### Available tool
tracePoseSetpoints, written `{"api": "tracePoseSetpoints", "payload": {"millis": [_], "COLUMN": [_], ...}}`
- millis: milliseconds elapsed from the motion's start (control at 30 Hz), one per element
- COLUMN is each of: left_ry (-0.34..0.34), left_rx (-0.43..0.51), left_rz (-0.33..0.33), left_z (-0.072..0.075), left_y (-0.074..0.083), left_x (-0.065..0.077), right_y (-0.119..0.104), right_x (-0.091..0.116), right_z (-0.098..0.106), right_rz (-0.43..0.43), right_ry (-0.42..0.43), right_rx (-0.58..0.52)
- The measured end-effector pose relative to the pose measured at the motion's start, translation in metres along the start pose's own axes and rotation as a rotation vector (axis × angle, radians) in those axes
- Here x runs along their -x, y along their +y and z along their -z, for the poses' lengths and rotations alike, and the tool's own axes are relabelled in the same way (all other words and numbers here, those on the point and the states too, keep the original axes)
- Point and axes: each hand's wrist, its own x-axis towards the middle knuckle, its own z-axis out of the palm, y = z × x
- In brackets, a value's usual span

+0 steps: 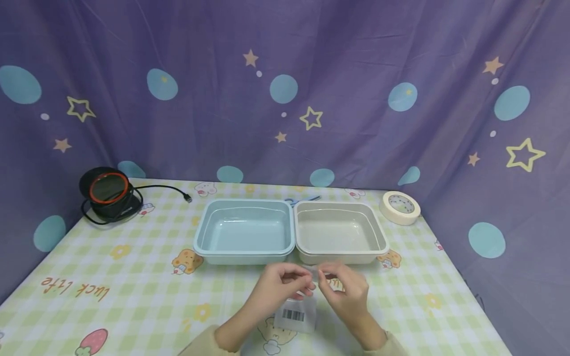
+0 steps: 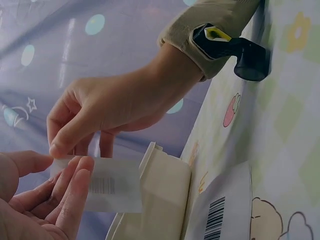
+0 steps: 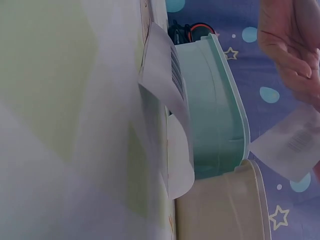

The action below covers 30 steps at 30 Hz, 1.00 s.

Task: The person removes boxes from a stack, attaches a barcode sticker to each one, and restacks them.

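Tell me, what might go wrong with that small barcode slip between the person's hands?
The right hand seems to have just a fingertip grip near the edge of the thin slip, so it might drop or crease. Below, the barcode sheet curls up off the table, so the left hand could brush it aside.

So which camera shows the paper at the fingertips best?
Left wrist: most of the paper shows past the fingers, faint barcode included. The right wrist view cuts it off at the edge; the head view shows just a pale bit between the hands.
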Motion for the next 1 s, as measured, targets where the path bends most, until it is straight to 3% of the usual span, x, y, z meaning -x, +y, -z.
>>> {"api": "tracePoseSetpoints", "payload": {"millis": [167, 400, 1000], "left_ry": [0.008, 0.017, 0.041], "left_rx": [-0.001, -0.024, -0.012], "left_rz": [0.004, -0.024, -0.034], "left_z": [-0.001, -0.001, -0.001], "left_y": [0.001, 0.0, -0.004], "left_x": [-0.002, -0.003, -0.004], "right_y": [-0.002, -0.005, -0.007], "right_x": [-0.007, -0.015, -0.017], "right_z": [-0.001, -0.003, -0.003], "right_rz": [0.102, 0.172, 0.177], "right_ry": [0.01, 0.004, -0.026], "right_rx": [-0.011, -0.048, -0.063]}}
